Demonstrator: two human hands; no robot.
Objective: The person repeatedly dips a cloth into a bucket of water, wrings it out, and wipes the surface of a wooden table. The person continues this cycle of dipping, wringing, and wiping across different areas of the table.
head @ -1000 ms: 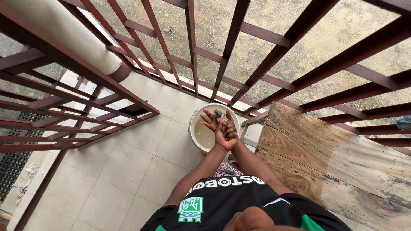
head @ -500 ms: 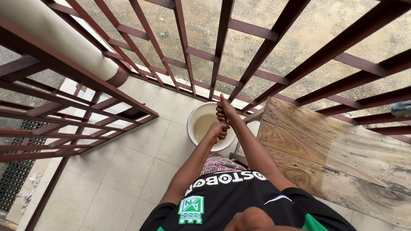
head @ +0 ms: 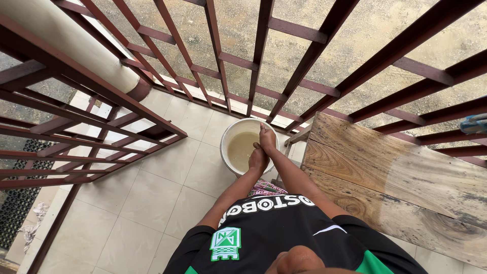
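Maroon railing [head: 91, 96] on the left, then the white bucket [head: 229, 136] of murky water on the tiles. Left hand [head: 258, 160] and right hand [head: 267, 138] are bunched together over it, probably wringing something, can't tell what. Wet wooden table [head: 395, 177] is just right.

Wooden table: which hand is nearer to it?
Right. The right hand is over the bucket on the side facing the wooden table; the left hand is beside it, further toward the bucket's near rim and slightly farther from the table.
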